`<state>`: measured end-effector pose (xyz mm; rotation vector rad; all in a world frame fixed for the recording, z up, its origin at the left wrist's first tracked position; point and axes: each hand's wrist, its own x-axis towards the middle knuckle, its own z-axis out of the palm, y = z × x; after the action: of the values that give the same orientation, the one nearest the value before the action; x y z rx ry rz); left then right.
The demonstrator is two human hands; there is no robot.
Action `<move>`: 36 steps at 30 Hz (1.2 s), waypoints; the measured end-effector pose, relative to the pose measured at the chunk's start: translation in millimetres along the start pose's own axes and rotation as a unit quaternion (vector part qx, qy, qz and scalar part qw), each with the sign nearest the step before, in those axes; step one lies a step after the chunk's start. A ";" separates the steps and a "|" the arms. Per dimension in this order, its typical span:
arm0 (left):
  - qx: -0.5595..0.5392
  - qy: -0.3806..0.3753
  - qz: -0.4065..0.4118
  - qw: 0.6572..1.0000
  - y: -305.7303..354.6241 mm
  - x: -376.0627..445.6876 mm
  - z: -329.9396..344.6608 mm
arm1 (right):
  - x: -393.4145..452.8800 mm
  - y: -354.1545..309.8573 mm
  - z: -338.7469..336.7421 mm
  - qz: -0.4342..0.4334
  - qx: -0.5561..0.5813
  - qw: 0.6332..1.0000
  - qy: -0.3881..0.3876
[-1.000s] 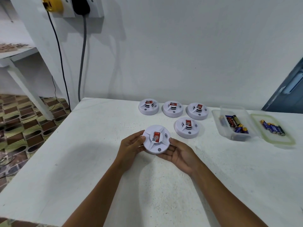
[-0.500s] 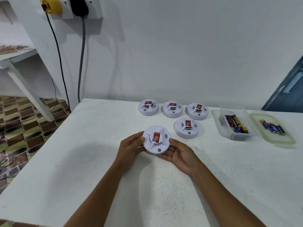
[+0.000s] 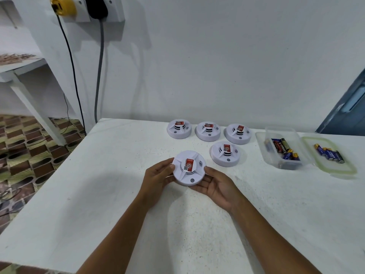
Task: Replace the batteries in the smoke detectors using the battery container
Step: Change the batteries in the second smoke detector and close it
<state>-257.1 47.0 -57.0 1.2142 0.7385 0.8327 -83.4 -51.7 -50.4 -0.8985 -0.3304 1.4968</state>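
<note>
Nothing has shifted: left hand [image 3: 158, 176] and right hand [image 3: 218, 184] still grip 1 smoke detector [image 3: 189, 168] (face up).

Both bare forearms reach forward from the lower edge of the view and converge toward the middle. The left hand [image 3: 158, 176] has its back turned up, its fingers and thumb curled in a grip round the left rim of a smoke detector [image 3: 189, 168]. The right hand [image 3: 216, 184] lies palm up, its fingers cupping the detector's right and lower edge, thumb against the rim.
</note>
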 end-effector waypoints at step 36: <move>0.005 0.006 0.002 1.000 1.7 -2.1 2.7 | -0.2 1.5 -2.5 -0.006 0.001 1.000 0.007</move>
<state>-256.2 44.1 -54.7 1.2201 0.7507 0.8420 -82.7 -52.9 -53.0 -0.9033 -0.3231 1.4799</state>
